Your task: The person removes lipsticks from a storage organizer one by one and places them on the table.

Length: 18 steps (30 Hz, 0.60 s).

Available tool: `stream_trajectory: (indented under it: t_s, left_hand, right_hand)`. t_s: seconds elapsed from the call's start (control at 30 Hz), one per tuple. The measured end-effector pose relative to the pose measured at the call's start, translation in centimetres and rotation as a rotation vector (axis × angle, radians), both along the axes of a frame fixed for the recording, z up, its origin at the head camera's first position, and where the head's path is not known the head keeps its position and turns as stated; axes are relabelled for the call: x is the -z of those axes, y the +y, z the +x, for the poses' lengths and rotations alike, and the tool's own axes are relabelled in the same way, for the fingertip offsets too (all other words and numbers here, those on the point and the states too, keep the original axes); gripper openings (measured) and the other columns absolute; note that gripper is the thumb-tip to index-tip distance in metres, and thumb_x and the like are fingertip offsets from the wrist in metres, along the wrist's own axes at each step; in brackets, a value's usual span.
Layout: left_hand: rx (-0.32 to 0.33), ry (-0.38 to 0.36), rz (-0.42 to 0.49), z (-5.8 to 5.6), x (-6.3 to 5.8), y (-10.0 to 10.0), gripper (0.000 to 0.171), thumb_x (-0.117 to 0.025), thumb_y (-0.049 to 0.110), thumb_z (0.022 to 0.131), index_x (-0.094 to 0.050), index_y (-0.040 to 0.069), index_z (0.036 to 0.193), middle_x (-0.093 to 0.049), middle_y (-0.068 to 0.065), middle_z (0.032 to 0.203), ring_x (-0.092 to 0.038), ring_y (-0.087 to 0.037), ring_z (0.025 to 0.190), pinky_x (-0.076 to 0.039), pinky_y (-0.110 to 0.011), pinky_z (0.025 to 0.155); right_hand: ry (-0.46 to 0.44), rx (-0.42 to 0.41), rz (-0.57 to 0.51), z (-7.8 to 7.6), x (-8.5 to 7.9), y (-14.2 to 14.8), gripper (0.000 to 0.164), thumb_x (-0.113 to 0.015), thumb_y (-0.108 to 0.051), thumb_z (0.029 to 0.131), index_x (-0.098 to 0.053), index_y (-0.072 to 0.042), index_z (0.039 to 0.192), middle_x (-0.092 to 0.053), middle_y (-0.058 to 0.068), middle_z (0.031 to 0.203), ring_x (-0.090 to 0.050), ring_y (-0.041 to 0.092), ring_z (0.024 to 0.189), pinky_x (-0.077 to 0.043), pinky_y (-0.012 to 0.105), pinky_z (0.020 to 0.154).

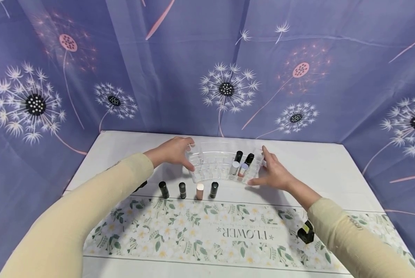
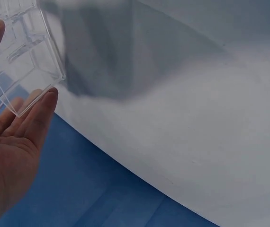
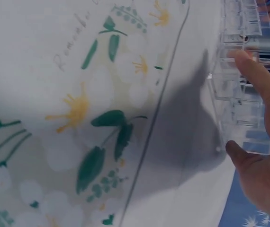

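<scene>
My left hand (image 1: 172, 151) and right hand (image 1: 275, 173) grasp the clear holder (image 1: 212, 170), at 12 o'clock from me, by its 9 and 3 o'clock ends. Level, even support should keep its 4 tubes (image 1: 234, 168) seated.

Bright and even in the head view, dimmer and bluer in the wrist views.
Lit softly from above, with diffuse shadows on the flat white bench (image 1: 308, 162) and pale glints along the clear, curved plastic organiser (image 1: 211, 170); stretched toward the edges. Greyed in the left wrist view by a broad, soft-edged shadow; slightly blurred in the right over the green-and-yellow floral print (image 3: 73, 111).
</scene>
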State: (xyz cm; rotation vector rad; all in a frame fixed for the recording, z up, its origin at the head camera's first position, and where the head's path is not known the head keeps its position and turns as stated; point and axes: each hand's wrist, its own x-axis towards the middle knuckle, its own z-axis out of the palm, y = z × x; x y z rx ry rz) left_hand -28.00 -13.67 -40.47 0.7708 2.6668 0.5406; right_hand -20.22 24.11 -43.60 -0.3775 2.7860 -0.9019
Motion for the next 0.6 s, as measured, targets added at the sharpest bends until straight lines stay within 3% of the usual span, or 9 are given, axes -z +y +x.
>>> stream_trajectory:
  t_s: [0.2,0.37,0.6]
  left_hand:
    - [-0.002,0.014,-0.01,-0.2,0.0,0.0,0.091,-0.098,0.041,0.076,-0.058,0.0,0.146,-0.071,-0.016,0.132,-0.065,-0.034,0.125,-0.052,-0.047,0.108]
    - [-0.021,0.018,0.003,-0.3,0.4,-0.1,0.09,-0.099,0.042,0.074,-0.059,0.002,0.145,-0.071,-0.015,0.133,-0.064,-0.033,0.125,-0.052,-0.047,0.108]
    - [-0.06,-0.016,0.029,-0.1,0.5,-0.2,0.091,-0.099,0.041,0.074,-0.059,0.004,0.147,-0.071,-0.014,0.133,-0.066,-0.031,0.121,-0.054,-0.047,0.104]
  right_hand:
    - [-0.052,-0.033,-0.047,-0.1,-1.6,0.4,0.143,-0.096,-0.036,0.082,0.013,0.004,0.167,-0.013,0.044,0.163,-0.042,0.061,0.143,-0.04,0.06,0.118]
    - [-0.061,-0.041,-0.035,-0.3,-2.8,0.7,0.143,-0.095,-0.036,0.084,0.014,0.003,0.167,-0.009,0.043,0.166,-0.032,0.061,0.148,-0.039,0.061,0.119]
    - [-0.061,-0.043,-0.036,-0.4,-3.8,0.9,0.141,-0.094,-0.036,0.085,0.015,0.0,0.168,-0.008,0.04,0.168,-0.032,0.063,0.147,-0.037,0.061,0.12]
